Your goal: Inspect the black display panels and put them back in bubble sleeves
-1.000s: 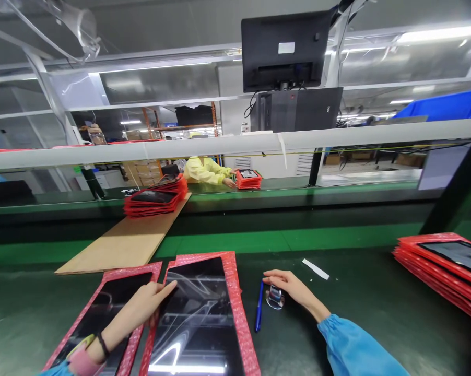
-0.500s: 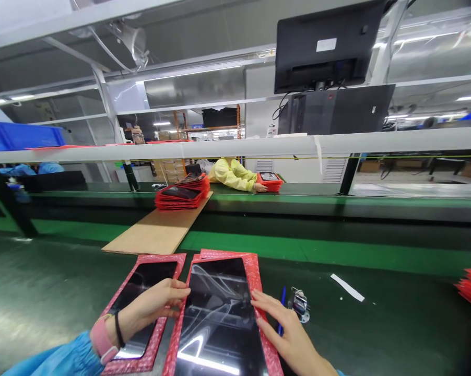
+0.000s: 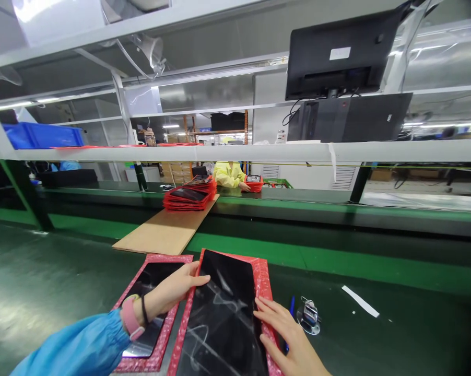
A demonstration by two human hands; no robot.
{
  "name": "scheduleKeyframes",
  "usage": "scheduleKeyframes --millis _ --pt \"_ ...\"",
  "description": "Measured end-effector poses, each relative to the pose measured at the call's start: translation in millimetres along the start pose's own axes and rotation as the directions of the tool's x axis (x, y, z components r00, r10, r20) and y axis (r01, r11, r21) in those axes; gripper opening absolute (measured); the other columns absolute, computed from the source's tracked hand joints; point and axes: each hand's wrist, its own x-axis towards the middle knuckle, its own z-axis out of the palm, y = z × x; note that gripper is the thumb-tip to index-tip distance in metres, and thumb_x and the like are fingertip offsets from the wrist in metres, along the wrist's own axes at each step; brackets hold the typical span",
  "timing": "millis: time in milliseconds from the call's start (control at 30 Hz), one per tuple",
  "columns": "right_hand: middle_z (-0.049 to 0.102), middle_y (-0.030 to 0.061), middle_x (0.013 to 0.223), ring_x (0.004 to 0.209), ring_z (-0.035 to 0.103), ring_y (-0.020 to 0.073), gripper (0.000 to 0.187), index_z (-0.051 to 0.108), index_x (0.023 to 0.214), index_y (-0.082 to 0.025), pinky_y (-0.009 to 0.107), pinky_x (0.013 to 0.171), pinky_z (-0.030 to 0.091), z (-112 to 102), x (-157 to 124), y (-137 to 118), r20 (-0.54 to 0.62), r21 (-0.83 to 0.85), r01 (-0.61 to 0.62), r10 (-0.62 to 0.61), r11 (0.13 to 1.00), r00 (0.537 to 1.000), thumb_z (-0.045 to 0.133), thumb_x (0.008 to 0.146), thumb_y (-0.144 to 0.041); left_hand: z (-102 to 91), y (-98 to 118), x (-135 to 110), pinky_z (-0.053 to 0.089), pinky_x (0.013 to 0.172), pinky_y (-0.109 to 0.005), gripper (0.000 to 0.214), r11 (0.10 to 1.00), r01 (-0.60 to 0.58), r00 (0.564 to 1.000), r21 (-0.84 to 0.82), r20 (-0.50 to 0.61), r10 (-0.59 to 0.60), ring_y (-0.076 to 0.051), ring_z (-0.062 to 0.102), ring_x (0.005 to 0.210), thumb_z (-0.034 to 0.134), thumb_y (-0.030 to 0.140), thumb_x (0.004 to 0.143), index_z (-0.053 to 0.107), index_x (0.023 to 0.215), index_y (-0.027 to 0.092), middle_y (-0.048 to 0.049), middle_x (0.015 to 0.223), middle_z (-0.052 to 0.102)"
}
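Note:
A glossy black screen panel (image 3: 220, 318) lies over red bubble wrap (image 3: 263, 282) in front of me. My left hand (image 3: 180, 284) pinches the panel's upper left edge with the wrap, thumb on the glass and fingers hidden underneath. Along the right edge rests my right hand (image 3: 284, 334), its fingers outstretched and touching the border of panel and wrap. Partly behind my left wrist is a second black panel (image 3: 151, 334) on pink-red bubble wrap (image 3: 161, 355). A blue pen (image 3: 292, 307) and a small metal-and-clear object (image 3: 309, 316) lie to the right of my right hand.
A cardboard sheet (image 3: 163, 230) bears a stack of red-wrapped panels (image 3: 190, 194). Across the bench, a person in yellow (image 3: 228, 175) touches another red stack (image 3: 254, 184). A white strip (image 3: 360, 301) lies at right. Overhead runs a white shelf rail (image 3: 239, 152) with a monitor (image 3: 341, 52) above.
My left hand has moved up the panel's left edge, its thumb now over the glass. The panel's upper left corner is raised and turned slightly. The view has shifted a little left.

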Motion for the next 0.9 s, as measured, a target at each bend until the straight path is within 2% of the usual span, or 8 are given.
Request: scheduleKeyframes --millis 100,200,400,533,633,733,833,900 --pt "0.062 0.0084 0.127 0.119 0.056 0.0293 0.034 0.064 0.119 -0.027 0.050 0.098 0.047 -3.7 1.1 -0.5 -0.031 -0.017 0.022 -0.022 1.000 0.999 0.057 0.086 -0.030 4.5 8.7 -0.5 0.044 0.072 -0.026 0.026 0.996 -0.016 0.999 -0.084 0.047 0.020 -0.013 0.058 0.070 0.077 0.024 0.063 0.065 0.086 0.017 0.0025 0.073 0.063" --pt "0.062 0.0079 0.127 0.119 0.057 0.0283 0.037 0.061 0.123 -0.026 0.047 0.098 0.048 -11.7 -1.9 2.1 -0.091 -0.027 0.010 -0.012 1.000 0.996 0.056 0.087 -0.031 -11.4 15.6 1.4 0.047 0.076 -0.029 0.025 0.992 -0.029 0.997 -0.127 0.063 0.037 -0.017 0.063 0.075 0.076 0.020 0.065 0.066 0.087 0.015 -0.0017 0.077 0.067" --pt "0.064 0.0043 0.125 0.117 0.059 0.0238 0.030 0.063 0.118 -0.028 0.036 0.098 0.050 -23.7 -4.6 4.3 -0.166 0.031 -0.103 0.107 0.994 0.980 0.053 0.090 -0.034 -115.8 11.9 10.4 0.049 0.083 -0.037 0.023 0.991 -0.058 0.998 -0.124 -0.033 0.055 -0.017 0.066 0.080 0.066 0.018 0.078 0.062 0.101 0.013 -0.0024 0.087 0.070" --pt "0.073 0.0060 0.095 0.088 0.068 0.0229 0.026 0.068 0.093 -0.024 0.032 0.078 0.055 -16.2 6.8 -0.5 -0.171 0.022 -0.209 0.209 0.978 0.963 0.047 0.091 -0.039 -174.4 -18.0 6.8 0.052 0.079 -0.037 0.014 0.999 -0.036 0.991 -0.014 -0.129 0.034 -0.015 0.065 0.074 0.060 0.021 0.085 0.062 0.096 0.013 -0.0008 0.082 0.068" --pt "0.065 0.0044 0.062 0.061 0.059 0.0213 0.037 0.059 0.063 -0.022 0.032 0.061 0.045 -8.0 17.5 -7.6 -0.045 -0.088 -0.393 0.391 0.915 0.919 0.042 0.089 -0.043 -184.9 -48.6 1.2 0.052 0.081 -0.040 0.018 0.990 0.001 0.988 0.140 -0.155 0.021 -0.016 0.066 0.077 0.059 0.025 0.086 0.061 0.098 0.013 -0.0025 0.086 0.068" --pt "0.054 0.0022 0.051 0.053 0.048 0.0190 0.037 0.043 0.051 -0.021 0.030 0.054 0.029 -3.3 24.7 -15.7 0.032 -0.155 -0.525 0.536 0.837 0.844 0.052 0.079 -0.043 -183.8 -67.5 4.4 0.053 0.079 -0.040 0.025 0.930 0.010 0.977 0.368 -0.201 0.069 -0.017 0.065 0.081 0.055 0.033 0.088 0.060 0.103 0.014 -0.0044 0.092 0.067" --pt "0.048 0.0000 0.051 0.053 0.041 0.0164 0.035 0.038 0.050 -0.021 0.028 0.053 0.021 -1.9 28.4 -17.9 0.057 -0.118 -0.562 0.571 0.818 0.819 0.063 0.069 -0.038 -183.7 -62.7 19.8 0.053 0.077 -0.039 0.027 0.753 0.016 0.947 0.658 -0.252 0.200 -0.018 0.064 0.084 0.056 0.035 0.087 0.060 0.103 0.014 -0.0052 0.098 0.065" --pt "0.041 -0.0028 0.050 0.052 0.036 0.0137 0.036 0.036 0.050 -0.022 0.027 0.053 0.019 -1.1 29.3 -13.8 0.104 -0.056 -0.580 0.582 0.813 0.806 0.065 0.065 -0.034 -177.5 -49.9 31.8 0.051 0.081 -0.043 0.027 0.546 -0.004 0.907 0.838 -0.227 0.355 -0.020 0.062 0.092 0.058 0.033 0.086 0.059 0.106 0.015 -0.0068 0.105 0.063"
